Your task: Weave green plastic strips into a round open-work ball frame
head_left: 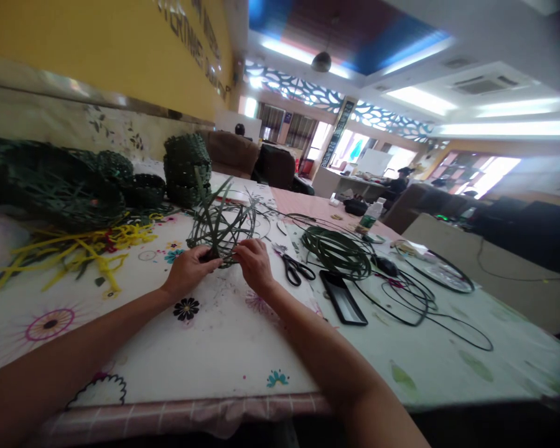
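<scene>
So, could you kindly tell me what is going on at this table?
A person's left hand and right hand hold the near edge of a loose, spiky weave of green strips, which is full of open gaps. Scissors and a green coil lie to the right, untouched. Over on the left are dark green baskets, with yellow strips in front.

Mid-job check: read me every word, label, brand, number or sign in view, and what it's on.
Yellow wall, dark lettering: roughly "ERTNMET"; blurred, so uncertain, and the rest is unreadable.
Far pillar's dark sign: light characters, too blurred to read.
Bottle label: too small and blurred.
Green weaving, scissors: no readable text.
</scene>
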Demonstrator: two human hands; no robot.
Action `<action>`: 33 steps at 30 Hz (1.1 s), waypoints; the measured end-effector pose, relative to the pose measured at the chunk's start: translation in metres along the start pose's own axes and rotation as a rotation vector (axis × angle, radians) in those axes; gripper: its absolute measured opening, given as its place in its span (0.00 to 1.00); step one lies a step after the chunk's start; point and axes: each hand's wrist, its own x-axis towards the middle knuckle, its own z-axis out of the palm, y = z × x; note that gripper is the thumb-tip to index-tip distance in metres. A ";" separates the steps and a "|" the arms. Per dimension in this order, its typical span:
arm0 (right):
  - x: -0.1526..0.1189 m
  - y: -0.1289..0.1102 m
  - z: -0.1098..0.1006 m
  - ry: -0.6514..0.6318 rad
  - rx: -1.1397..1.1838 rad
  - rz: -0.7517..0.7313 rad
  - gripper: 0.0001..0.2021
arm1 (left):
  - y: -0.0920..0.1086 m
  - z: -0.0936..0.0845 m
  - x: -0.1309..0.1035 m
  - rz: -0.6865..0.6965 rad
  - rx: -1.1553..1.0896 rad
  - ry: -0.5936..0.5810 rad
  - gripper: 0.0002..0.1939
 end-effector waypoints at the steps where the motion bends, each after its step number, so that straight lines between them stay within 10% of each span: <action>1: -0.001 -0.002 0.000 0.036 0.000 0.010 0.10 | 0.001 -0.001 -0.001 -0.006 0.030 0.028 0.18; 19: -0.006 -0.038 -0.002 -0.347 -0.180 0.004 0.11 | -0.001 -0.007 0.003 -0.104 -0.155 0.138 0.19; 33: -0.005 -0.024 0.014 -0.162 1.030 0.727 0.19 | 0.004 -0.005 -0.001 0.028 -0.151 0.170 0.14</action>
